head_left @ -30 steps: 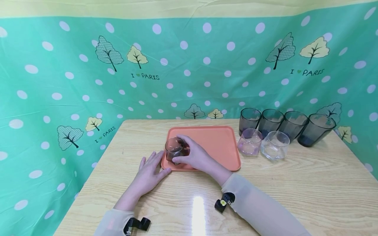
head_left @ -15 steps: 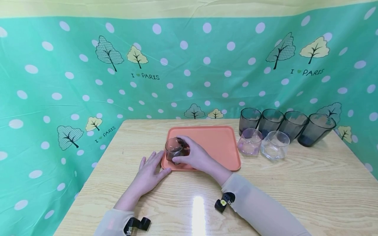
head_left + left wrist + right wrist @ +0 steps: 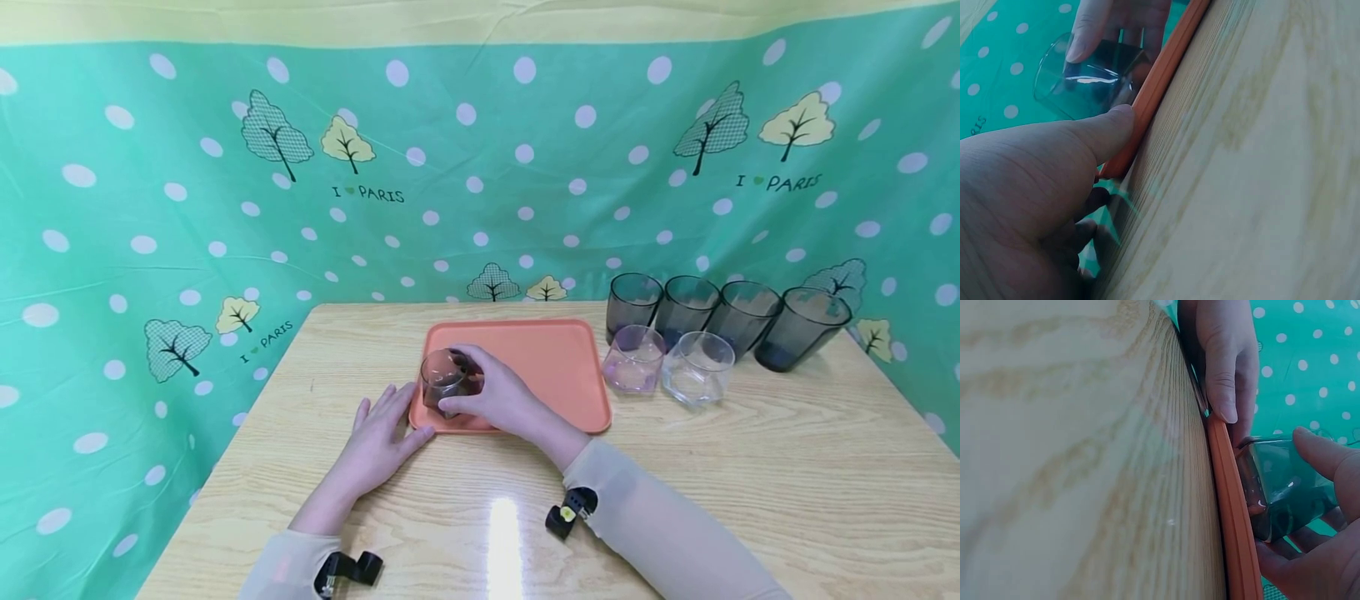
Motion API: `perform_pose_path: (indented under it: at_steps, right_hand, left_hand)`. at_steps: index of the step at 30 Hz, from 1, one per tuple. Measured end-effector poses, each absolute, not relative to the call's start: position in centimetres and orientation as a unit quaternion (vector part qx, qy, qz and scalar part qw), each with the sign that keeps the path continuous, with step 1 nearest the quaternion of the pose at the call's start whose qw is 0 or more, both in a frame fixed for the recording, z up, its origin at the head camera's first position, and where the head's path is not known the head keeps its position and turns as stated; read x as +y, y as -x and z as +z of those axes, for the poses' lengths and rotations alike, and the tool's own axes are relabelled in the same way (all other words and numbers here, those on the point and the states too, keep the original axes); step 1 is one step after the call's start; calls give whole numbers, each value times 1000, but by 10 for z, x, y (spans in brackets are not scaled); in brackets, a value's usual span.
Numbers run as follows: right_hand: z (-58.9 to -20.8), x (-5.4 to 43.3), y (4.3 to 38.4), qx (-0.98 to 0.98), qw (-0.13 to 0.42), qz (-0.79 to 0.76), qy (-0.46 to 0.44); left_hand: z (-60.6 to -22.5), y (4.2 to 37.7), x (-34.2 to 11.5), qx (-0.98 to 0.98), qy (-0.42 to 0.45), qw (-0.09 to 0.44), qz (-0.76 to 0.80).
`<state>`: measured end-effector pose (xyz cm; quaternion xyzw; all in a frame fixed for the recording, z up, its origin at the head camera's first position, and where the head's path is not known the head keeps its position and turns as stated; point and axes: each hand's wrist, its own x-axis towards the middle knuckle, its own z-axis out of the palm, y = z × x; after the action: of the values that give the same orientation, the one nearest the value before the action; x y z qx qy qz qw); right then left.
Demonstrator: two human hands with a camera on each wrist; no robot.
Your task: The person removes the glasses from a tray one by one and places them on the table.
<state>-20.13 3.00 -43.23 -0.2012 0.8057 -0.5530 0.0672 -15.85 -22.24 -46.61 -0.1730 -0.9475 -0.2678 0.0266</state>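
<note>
A dark, see-through short glass (image 3: 442, 387) stands upright at the left end of the salmon-pink tray (image 3: 547, 367). My right hand (image 3: 491, 387) grips it from the right, thumb on the near side and fingers round the far side. In the right wrist view the same glass (image 3: 1282, 484) shows angular sides between thumb and fingers. My left hand (image 3: 382, 437) lies at the tray's near left corner with its fingers fairly straight. Its thumb touches the tray rim (image 3: 1141, 115) in the left wrist view.
Right of the tray stand a pinkish short glass (image 3: 634, 362) and a clear short glass (image 3: 699, 371). Behind them several tall dark glasses (image 3: 686, 308) form a row, the rightmost one (image 3: 802, 333) leaning in view. A polka-dot cloth (image 3: 480, 167) hangs behind the wooden table (image 3: 712, 475).
</note>
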Motion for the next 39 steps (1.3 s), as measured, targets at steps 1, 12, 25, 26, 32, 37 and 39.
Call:
perform_pose_path:
  at_steps: [1,12,25,26,32,37,39]
  right_hand:
    - [-432,30,202,806,68,-554,199]
    - [-430,35,202,808,66,-557,180]
    - [-410,53,197,789,61,-590,160]
    - [-407,56,196,788,60,-591,161]
    - [-394,71,188,787,58,-592,164]
    - [-383,86,181,789,64,-591,157]
    - [-379,92,178,787,66,-593,154]
  left_hand:
    - [-466,158,-223,-948,173,26,-268]
    - [-466,159,-223,-948,171,22,-268]
    - [-466,158,-223,-945,169,19,-278]
    - [-466,158,-223,-945,169,19,-279]
    - [-468,158,-223,-944,169,19,-281]
    - [-467,158,-224,-942,171,21,-287]
    - [-466,158,-224,-941,172,23,-289]
